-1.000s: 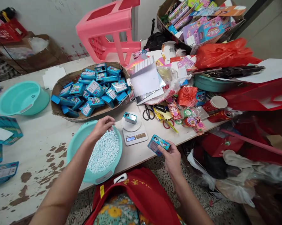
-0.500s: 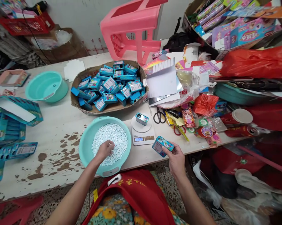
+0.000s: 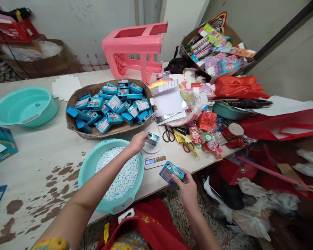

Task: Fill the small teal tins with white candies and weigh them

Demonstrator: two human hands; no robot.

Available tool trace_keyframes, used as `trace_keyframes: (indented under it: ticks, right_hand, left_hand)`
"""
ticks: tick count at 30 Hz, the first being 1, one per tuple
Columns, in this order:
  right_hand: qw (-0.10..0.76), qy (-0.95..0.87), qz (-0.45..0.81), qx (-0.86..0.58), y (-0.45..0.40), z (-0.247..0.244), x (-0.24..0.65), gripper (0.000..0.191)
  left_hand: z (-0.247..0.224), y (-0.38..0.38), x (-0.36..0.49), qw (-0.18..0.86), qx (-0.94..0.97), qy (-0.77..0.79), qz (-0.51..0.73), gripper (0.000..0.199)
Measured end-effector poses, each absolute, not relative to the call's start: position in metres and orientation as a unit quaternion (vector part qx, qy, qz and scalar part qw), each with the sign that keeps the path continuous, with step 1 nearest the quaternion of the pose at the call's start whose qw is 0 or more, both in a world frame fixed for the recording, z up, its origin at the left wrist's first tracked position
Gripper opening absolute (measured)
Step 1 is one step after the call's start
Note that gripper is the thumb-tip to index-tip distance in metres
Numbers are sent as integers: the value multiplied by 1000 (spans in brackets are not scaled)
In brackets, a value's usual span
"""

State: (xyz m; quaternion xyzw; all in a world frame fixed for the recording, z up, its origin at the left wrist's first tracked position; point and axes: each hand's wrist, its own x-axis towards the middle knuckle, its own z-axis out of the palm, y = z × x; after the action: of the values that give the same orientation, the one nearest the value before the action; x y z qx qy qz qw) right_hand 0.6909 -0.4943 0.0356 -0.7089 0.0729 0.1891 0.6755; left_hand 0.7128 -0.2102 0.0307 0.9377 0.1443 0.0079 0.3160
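My left hand (image 3: 138,141) is closed, with its fingertips at the left end of a small blue tin (image 3: 153,139). A dark round hole shows on that tin, which stands on the white digital scale (image 3: 155,161). Whatever the fingers pinch is hidden. In my right hand (image 3: 187,184) is a second blue tin (image 3: 171,173), tilted, thumb on its near side, in front of the scale. Pale pellets show in its opening. Under my left forearm stands a turquoise basin (image 3: 87,173) holding many small white pellets (image 3: 127,173).
Behind the basin, a cut-down cardboard box (image 3: 107,132) holds several blue tins. An empty-looking turquoise basin (image 3: 23,114) stands left. Scissors (image 3: 168,134), packets and a paper cup (image 3: 233,130) crowd the right. A pink stool (image 3: 135,41) rests at the back.
My left hand has moved from the pellets in the basin up and right to the tin on the scale. My right hand still holds its tin. The view has turned to the right.
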Motion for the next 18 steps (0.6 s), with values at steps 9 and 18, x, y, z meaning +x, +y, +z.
trace_keyframes:
  ticks: [9, 18]
  right_hand:
    - [671, 130, 149, -715, -539, 35, 657, 46]
    - [676, 83, 152, -716, -528, 51, 653, 43]
  left_hand:
    - [27, -199, 749, 255, 960, 109, 34, 27]
    - [24, -228, 743, 229, 968, 96, -34, 29]
